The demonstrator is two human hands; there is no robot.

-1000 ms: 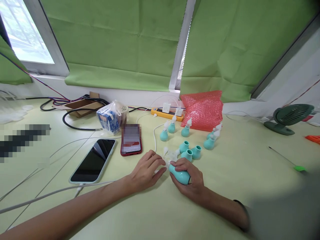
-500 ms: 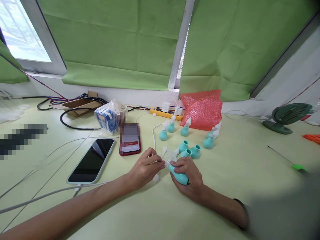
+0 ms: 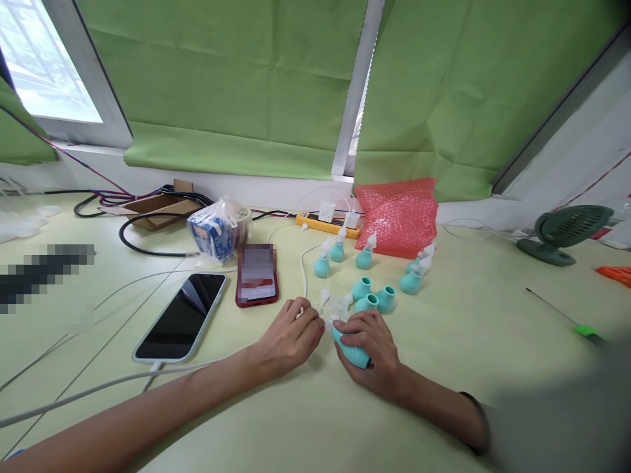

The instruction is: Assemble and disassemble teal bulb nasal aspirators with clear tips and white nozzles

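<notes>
My right hand (image 3: 371,348) is wrapped round a teal squeeze bulb (image 3: 353,351), which lies tilted with its narrow end toward my left hand. My left hand (image 3: 290,338) is closed, its fingertips close to the bulb's narrow end. What the left fingers hold, if anything, is hidden. Just beyond both hands lies a small heap of clear plastic tips (image 3: 335,307). Beside the heap stand three teal bulbs (image 3: 366,302) with open necks. Farther back are several teal bulbs (image 3: 365,257) fitted with clear tips.
A red-cased phone (image 3: 257,276) and a larger phone (image 3: 181,318) lie to the left, with white cables (image 3: 108,381) around them. At the back are a bagged blue box (image 3: 214,236), a yellow power strip (image 3: 308,220) and a red bubble-wrap bag (image 3: 397,217). A green fan (image 3: 566,230) stands right.
My left hand has turned over and curled its fingers more. A small white piece beneath it is no longer visible. The bulb in my right hand has shifted slightly.
</notes>
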